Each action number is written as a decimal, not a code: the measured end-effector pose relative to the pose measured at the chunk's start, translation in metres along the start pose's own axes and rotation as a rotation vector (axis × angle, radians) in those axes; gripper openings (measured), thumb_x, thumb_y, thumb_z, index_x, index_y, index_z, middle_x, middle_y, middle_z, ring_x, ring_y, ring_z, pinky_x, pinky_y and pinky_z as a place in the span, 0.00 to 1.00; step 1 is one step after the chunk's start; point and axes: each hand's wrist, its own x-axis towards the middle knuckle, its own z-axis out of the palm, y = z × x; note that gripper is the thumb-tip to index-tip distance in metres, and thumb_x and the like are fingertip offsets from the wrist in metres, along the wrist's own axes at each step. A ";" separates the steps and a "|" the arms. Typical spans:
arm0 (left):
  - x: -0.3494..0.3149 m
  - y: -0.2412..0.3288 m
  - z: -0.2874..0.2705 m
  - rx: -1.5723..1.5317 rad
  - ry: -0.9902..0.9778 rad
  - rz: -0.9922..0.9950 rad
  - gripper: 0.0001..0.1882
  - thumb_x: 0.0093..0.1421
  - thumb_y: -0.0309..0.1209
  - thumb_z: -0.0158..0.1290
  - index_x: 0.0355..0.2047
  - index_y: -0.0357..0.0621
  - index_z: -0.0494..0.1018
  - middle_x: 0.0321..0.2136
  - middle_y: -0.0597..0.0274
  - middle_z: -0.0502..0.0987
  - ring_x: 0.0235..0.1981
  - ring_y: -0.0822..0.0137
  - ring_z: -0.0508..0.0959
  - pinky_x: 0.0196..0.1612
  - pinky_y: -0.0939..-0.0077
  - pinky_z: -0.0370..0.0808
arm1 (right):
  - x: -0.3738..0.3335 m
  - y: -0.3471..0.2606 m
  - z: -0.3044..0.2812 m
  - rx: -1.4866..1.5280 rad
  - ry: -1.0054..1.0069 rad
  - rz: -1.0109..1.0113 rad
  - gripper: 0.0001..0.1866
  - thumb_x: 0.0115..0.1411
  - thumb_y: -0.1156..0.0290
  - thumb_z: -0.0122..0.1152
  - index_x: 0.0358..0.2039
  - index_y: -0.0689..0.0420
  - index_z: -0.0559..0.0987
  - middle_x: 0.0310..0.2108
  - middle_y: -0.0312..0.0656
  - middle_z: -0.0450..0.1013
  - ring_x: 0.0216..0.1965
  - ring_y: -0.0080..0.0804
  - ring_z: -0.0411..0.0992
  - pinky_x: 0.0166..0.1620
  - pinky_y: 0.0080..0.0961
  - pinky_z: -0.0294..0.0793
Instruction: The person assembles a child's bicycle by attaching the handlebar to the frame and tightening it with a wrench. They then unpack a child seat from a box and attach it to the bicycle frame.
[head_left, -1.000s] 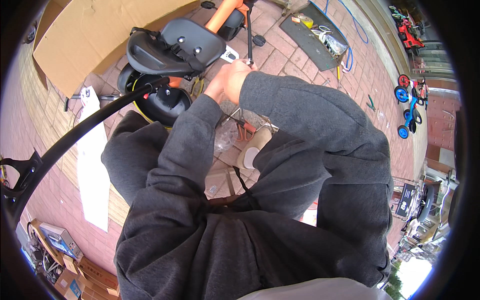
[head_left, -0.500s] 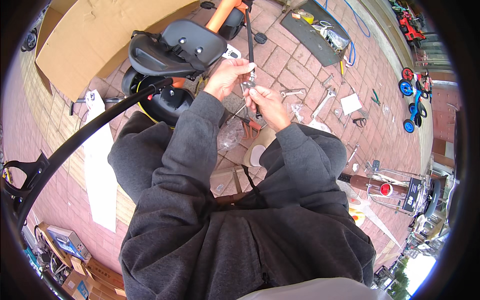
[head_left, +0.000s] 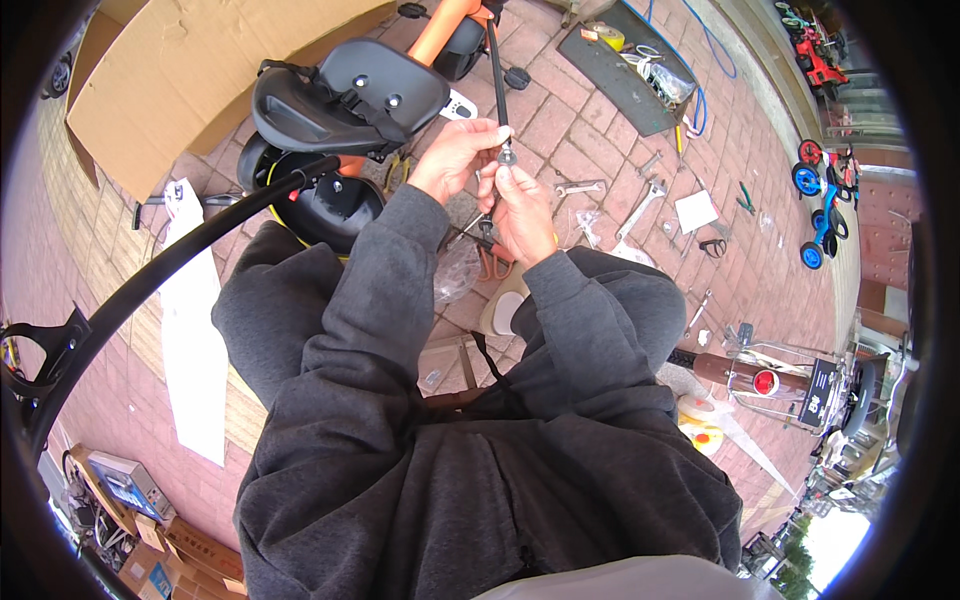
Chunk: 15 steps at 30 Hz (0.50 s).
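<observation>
My left hand (head_left: pixel 460 158) is closed, thumb and fingers pinching a thin black rod (head_left: pixel 499 85) near its lower end. At that end sits a small silver metal fitting (head_left: pixel 507 157), and my right hand (head_left: pixel 523 212) pinches it from below. A dark piece (head_left: pixel 487 224) sticks out under my right fingers; its joining to the fitting is hidden. Up from my hands, the rod runs alongside an orange tube (head_left: pixel 440 35) of a pedal go-kart. Its black seat (head_left: pixel 345 95) with a strap is left of my hands, above a black wheel (head_left: pixel 325 210).
Right of my hands, wrenches (head_left: pixel 640 208), scissors (head_left: pixel 713 247) and white paper (head_left: pixel 696 210) lie on brick paving. Further off stands an open tool tray (head_left: pixel 630 70). A large cardboard box (head_left: pixel 190 80) and a long curved black tube (head_left: pixel 170 255) are on the left.
My right hand has shifted slightly left and turned, so the silver fitting shows more clearly. The dark piece below it has swung left. My left hand stays on the rod.
</observation>
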 end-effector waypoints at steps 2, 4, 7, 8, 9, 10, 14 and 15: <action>-0.001 0.000 0.000 -0.037 -0.004 -0.023 0.08 0.56 0.30 0.54 0.33 0.38 0.73 0.20 0.65 0.73 0.14 0.77 0.68 0.17 0.84 0.65 | 0.000 0.005 0.004 0.088 0.002 -0.015 0.12 0.63 0.65 0.48 0.35 0.61 0.73 0.25 0.35 0.68 0.25 0.22 0.63 0.31 0.19 0.65; -0.001 0.001 0.000 -0.084 -0.045 -0.034 0.08 0.56 0.30 0.54 0.33 0.38 0.72 0.20 0.65 0.73 0.14 0.77 0.68 0.17 0.84 0.65 | 0.002 0.008 0.007 0.081 0.025 -0.052 0.12 0.63 0.65 0.48 0.34 0.61 0.73 0.25 0.35 0.68 0.25 0.22 0.64 0.31 0.19 0.65; -0.002 0.001 0.000 -0.138 -0.088 -0.037 0.08 0.56 0.30 0.54 0.33 0.38 0.71 0.19 0.64 0.73 0.13 0.75 0.68 0.15 0.82 0.66 | 0.004 0.007 0.004 -0.028 0.013 -0.089 0.12 0.63 0.65 0.48 0.34 0.62 0.73 0.25 0.36 0.68 0.26 0.22 0.64 0.32 0.19 0.65; -0.003 0.002 -0.001 -0.134 -0.064 -0.043 0.08 0.56 0.30 0.55 0.31 0.38 0.70 0.18 0.63 0.72 0.12 0.75 0.68 0.13 0.81 0.65 | 0.004 0.006 0.002 -0.081 0.009 -0.093 0.12 0.63 0.65 0.49 0.34 0.62 0.73 0.25 0.36 0.69 0.26 0.22 0.64 0.32 0.19 0.65; -0.003 0.002 -0.001 -0.140 -0.070 -0.041 0.09 0.56 0.31 0.55 0.30 0.39 0.69 0.17 0.63 0.71 0.12 0.74 0.68 0.12 0.80 0.65 | 0.005 0.004 0.000 -0.123 -0.002 -0.089 0.12 0.63 0.65 0.49 0.34 0.62 0.73 0.25 0.36 0.69 0.26 0.22 0.64 0.32 0.19 0.65; -0.003 0.002 -0.002 -0.133 -0.060 -0.045 0.09 0.56 0.31 0.54 0.31 0.38 0.69 0.17 0.62 0.72 0.11 0.72 0.68 0.11 0.78 0.66 | 0.005 0.002 -0.002 -0.166 -0.008 -0.083 0.12 0.63 0.65 0.49 0.35 0.62 0.73 0.26 0.36 0.68 0.27 0.22 0.64 0.33 0.20 0.65; -0.004 0.003 -0.003 -0.119 -0.072 -0.029 0.08 0.56 0.31 0.54 0.31 0.38 0.70 0.18 0.63 0.72 0.12 0.73 0.69 0.13 0.79 0.67 | 0.005 -0.003 -0.004 -0.200 -0.036 -0.035 0.12 0.63 0.65 0.49 0.36 0.62 0.73 0.26 0.36 0.69 0.27 0.22 0.64 0.33 0.19 0.64; -0.004 0.004 -0.004 -0.119 -0.085 -0.026 0.08 0.56 0.31 0.54 0.32 0.39 0.71 0.19 0.63 0.73 0.14 0.73 0.69 0.14 0.79 0.67 | 0.005 -0.004 -0.004 -0.197 -0.050 -0.032 0.12 0.63 0.65 0.49 0.36 0.62 0.73 0.26 0.36 0.69 0.27 0.22 0.64 0.33 0.19 0.65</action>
